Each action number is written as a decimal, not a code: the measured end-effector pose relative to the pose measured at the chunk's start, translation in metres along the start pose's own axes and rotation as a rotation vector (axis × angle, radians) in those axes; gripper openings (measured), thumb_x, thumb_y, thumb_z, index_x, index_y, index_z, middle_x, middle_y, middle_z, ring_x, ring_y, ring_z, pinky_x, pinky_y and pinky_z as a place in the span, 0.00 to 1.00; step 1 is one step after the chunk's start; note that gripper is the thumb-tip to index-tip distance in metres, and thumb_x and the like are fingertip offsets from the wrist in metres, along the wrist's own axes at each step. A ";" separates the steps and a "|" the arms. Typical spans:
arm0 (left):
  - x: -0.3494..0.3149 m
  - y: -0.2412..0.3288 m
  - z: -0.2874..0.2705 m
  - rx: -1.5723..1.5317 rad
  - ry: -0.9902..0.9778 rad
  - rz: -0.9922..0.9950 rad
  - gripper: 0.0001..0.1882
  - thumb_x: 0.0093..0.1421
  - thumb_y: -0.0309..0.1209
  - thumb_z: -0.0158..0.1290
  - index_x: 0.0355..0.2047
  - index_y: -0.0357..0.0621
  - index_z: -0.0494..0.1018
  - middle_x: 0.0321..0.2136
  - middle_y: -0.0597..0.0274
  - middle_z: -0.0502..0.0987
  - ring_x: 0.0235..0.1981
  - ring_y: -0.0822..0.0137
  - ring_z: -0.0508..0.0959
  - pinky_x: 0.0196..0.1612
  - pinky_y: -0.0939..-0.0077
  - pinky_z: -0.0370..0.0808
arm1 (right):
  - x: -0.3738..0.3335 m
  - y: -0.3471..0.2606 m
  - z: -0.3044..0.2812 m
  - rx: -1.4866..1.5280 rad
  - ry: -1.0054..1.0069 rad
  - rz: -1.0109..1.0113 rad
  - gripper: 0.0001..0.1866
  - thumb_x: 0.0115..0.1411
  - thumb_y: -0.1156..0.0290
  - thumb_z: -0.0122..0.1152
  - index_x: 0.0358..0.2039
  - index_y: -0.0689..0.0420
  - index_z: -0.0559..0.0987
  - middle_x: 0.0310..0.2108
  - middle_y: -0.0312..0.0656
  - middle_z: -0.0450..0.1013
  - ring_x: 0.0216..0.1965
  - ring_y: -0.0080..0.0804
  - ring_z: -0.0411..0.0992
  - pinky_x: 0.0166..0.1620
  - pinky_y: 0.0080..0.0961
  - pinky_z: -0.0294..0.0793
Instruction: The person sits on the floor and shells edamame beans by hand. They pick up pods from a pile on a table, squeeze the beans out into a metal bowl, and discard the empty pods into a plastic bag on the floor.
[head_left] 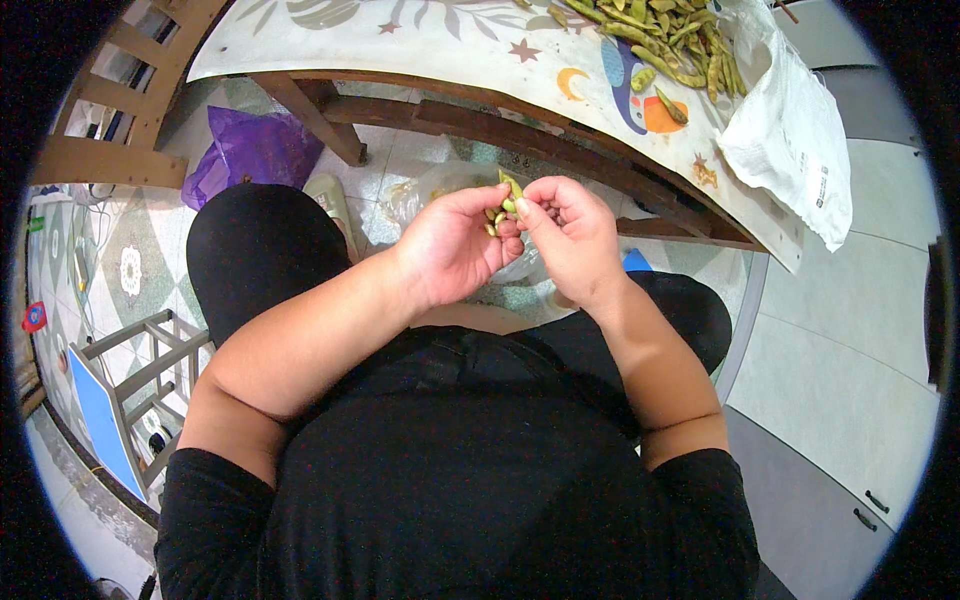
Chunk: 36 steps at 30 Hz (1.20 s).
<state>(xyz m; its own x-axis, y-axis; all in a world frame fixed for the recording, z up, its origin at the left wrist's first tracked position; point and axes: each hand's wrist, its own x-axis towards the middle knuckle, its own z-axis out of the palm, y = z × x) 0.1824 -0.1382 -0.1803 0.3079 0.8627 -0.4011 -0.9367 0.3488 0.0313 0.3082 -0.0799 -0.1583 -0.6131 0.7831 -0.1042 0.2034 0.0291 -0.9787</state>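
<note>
Above my lap, my left hand [450, 250] is cupped, and several loose beans [491, 229] lie in its curled fingers. Its thumb and fingers steady a green bean pod [512, 186]. My right hand [580, 240] meets it from the other side, thumb and fingertips pinching the same pod. One light green bean [509, 205] shows at the pod's lower end. On the table ahead to the right lies a heap of yellow-green pods [690, 50], with a white woven sack [785, 130] along its right side. Below my hands is a clear plastic bag [410, 200], partly covered by them.
A wooden table [480, 125] with a patterned cloth [400, 45] runs close in front of my knees. A purple bag [245, 150] lies on the floor by my left knee. Farther left are a blue-topped stool [105, 425] and a wooden chair [110, 160]. Pale cabinets [840, 330] stand right.
</note>
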 end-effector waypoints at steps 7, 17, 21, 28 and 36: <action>0.002 0.000 -0.002 0.146 0.025 0.095 0.09 0.57 0.32 0.41 0.32 0.39 0.66 0.27 0.64 0.70 0.29 0.73 0.71 0.33 0.81 0.71 | 0.003 -0.003 -0.004 -0.169 -0.006 0.050 0.03 0.52 0.74 0.51 0.25 0.60 0.69 0.22 0.37 0.68 0.24 0.21 0.67 0.28 0.15 0.66; -0.002 -0.005 0.010 0.449 0.064 0.250 0.03 0.52 0.28 0.49 0.26 0.43 0.69 0.24 0.67 0.71 0.23 0.76 0.69 0.29 0.85 0.65 | 0.006 -0.012 -0.018 0.544 -0.032 0.367 0.07 0.55 0.67 0.49 0.31 0.56 0.65 0.15 0.32 0.61 0.14 0.17 0.57 0.17 0.12 0.54; -0.003 -0.004 0.008 0.505 0.136 0.275 0.03 0.51 0.29 0.51 0.22 0.46 0.69 0.17 0.70 0.68 0.21 0.77 0.66 0.25 0.86 0.62 | 0.004 -0.012 -0.015 0.502 -0.094 0.413 0.08 0.54 0.66 0.50 0.31 0.55 0.65 0.16 0.33 0.64 0.14 0.17 0.58 0.16 0.11 0.54; -0.005 0.000 0.010 0.558 0.232 0.371 0.05 0.49 0.29 0.53 0.22 0.44 0.67 0.15 0.72 0.65 0.14 0.82 0.59 0.16 0.89 0.54 | 0.002 -0.016 -0.011 0.225 -0.128 0.332 0.06 0.53 0.68 0.51 0.26 0.56 0.68 0.17 0.34 0.66 0.15 0.15 0.61 0.18 0.09 0.58; -0.007 0.002 0.012 0.379 0.171 0.200 0.03 0.53 0.29 0.47 0.24 0.46 0.65 0.16 0.72 0.63 0.15 0.81 0.57 0.14 0.89 0.49 | 0.001 -0.010 -0.014 -0.062 -0.162 0.129 0.07 0.53 0.70 0.50 0.22 0.58 0.69 0.16 0.33 0.65 0.17 0.18 0.62 0.22 0.15 0.62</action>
<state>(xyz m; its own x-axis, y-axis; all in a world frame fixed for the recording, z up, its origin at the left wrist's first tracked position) 0.1805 -0.1393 -0.1660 0.0657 0.8648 -0.4978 -0.8380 0.3186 0.4429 0.3165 -0.0706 -0.1464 -0.6924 0.6731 -0.2599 0.3318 -0.0228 -0.9431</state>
